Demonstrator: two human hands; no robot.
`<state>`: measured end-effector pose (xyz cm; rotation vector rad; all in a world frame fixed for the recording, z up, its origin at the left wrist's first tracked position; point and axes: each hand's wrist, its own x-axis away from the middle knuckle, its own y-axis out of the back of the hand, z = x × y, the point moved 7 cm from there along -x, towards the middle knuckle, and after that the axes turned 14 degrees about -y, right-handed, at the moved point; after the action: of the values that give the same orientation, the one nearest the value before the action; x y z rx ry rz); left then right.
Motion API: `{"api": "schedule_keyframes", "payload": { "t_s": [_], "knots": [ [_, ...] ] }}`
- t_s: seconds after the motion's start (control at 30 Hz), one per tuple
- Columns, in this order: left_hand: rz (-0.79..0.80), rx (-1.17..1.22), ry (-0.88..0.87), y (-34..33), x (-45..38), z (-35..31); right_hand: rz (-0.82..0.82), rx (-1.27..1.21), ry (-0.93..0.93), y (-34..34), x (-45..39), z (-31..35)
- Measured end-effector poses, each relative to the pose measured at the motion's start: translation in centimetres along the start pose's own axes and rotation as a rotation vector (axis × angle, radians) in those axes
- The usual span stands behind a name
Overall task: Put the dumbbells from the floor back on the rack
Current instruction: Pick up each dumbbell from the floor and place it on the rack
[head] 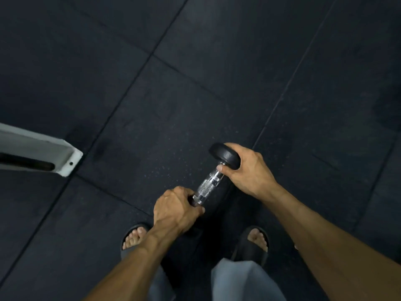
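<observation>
A small dumbbell (209, 185) with a knurled chrome handle and black round heads hangs above the dark floor, tilted from lower left to upper right. My left hand (174, 208) wraps its near end and hides that head. My right hand (249, 168) grips the far black head, thumb on the handle. No rack shelf with dumbbells is in view.
Black rubber floor tiles (195, 72) fill the view. A white metal frame foot (41, 152) with a dark slot reaches in from the left edge. My two feet in black slides (135, 237) stand just below the hands.
</observation>
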<state>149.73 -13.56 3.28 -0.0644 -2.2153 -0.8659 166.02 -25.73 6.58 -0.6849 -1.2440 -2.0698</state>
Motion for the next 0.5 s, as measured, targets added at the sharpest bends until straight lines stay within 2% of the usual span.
{"api": "schedule_keyframes", "payload": {
  "t_s": [0.3, 0.5],
  "knots": [
    [-0.086, -0.218, -0.184, 14.1, 8.8, -19.0, -0.135, -0.166, 0.067, 19.5, 11.9, 5.7],
    [-0.149, -0.272, -0.247, 19.8, 14.7, -32.9, -0.205, -0.191, 0.117, 33.3, 19.5, 6.9]
  ]
}}
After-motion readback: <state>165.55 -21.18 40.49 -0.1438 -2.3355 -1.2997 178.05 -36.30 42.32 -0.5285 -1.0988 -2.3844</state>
